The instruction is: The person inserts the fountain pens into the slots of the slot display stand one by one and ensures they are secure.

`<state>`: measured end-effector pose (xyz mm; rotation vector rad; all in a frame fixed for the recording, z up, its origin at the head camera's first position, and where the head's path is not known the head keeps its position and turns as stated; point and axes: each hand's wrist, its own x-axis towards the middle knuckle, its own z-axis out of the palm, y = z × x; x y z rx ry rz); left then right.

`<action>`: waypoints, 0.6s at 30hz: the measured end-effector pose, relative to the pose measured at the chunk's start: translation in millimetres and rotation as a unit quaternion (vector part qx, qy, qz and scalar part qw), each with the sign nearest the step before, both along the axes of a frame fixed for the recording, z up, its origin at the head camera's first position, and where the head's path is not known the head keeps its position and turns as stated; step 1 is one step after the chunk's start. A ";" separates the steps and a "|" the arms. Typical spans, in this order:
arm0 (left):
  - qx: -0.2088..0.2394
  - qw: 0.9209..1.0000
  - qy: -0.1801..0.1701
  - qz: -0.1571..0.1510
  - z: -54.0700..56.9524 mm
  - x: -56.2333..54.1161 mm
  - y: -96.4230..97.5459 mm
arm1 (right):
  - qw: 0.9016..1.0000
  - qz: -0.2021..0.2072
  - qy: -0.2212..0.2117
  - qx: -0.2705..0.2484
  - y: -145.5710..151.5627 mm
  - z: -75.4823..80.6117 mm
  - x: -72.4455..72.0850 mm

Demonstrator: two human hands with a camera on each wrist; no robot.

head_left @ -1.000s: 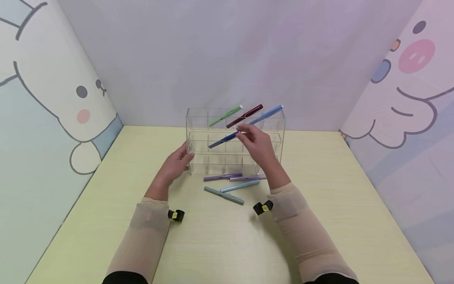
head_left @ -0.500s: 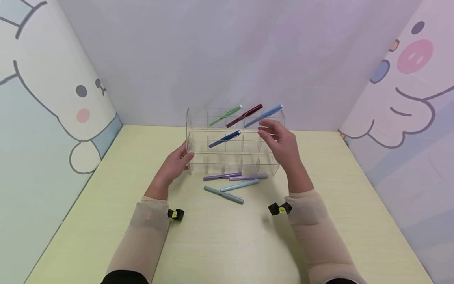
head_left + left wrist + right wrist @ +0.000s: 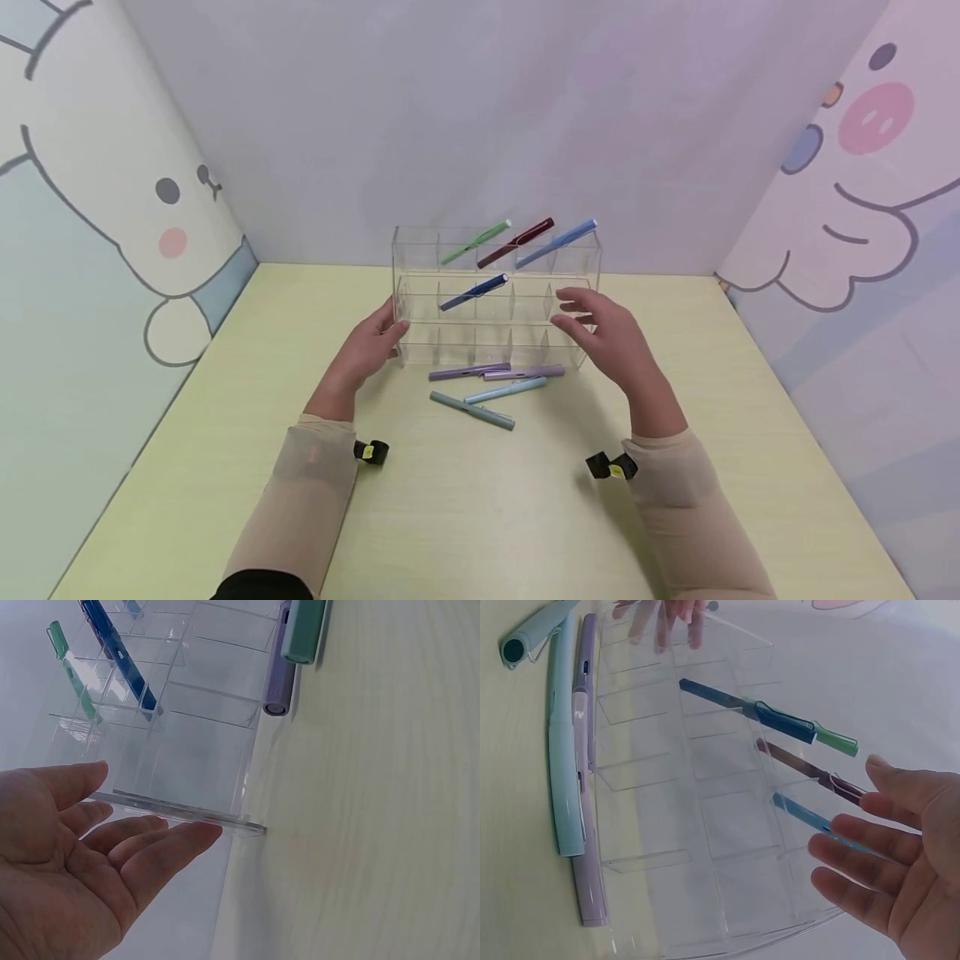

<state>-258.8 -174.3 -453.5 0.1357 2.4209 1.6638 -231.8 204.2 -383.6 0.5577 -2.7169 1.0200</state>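
A clear acrylic pen rack (image 3: 495, 333) with three tiers of compartments stands on the table. My left hand (image 3: 367, 343) holds its left side panel, the thumb on one face and the fingers along the other, as the left wrist view shows. A dark blue pen (image 3: 474, 292) leans in the middle tier. Above it, the top tier bears a green pen (image 3: 476, 242), a dark red pen (image 3: 516, 243) and a light blue pen (image 3: 557, 243). My right hand (image 3: 603, 333), holding nothing, hovers before the rack's right end with fingers spread and relaxed.
In front of the rack lie a purple pen (image 3: 468, 372), a lilac pen (image 3: 525, 372), a pale blue pen (image 3: 504, 390) and a grey-green pen (image 3: 472, 410). A pale wall (image 3: 480, 108) rises behind the table, with cartoon-printed panels (image 3: 847, 217) at both sides.
My right hand has let go of the dark blue pen, which stays in the middle tier, and has moved right, then down. The left hand stays at the rack's side.
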 end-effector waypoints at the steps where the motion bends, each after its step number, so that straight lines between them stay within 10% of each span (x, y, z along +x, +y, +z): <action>1: 0.001 1.000 -0.001 0.000 0.4 -0.1 -0.2 | 1.000 0.004 -0.014 0.015 0.3 1.5 2.1; 18: 0.003 1.000 -0.004 0.001 -0.6 2.1 -0.3 | 0.964 0.102 -0.159 0.188 -30.0 -7.9 21.0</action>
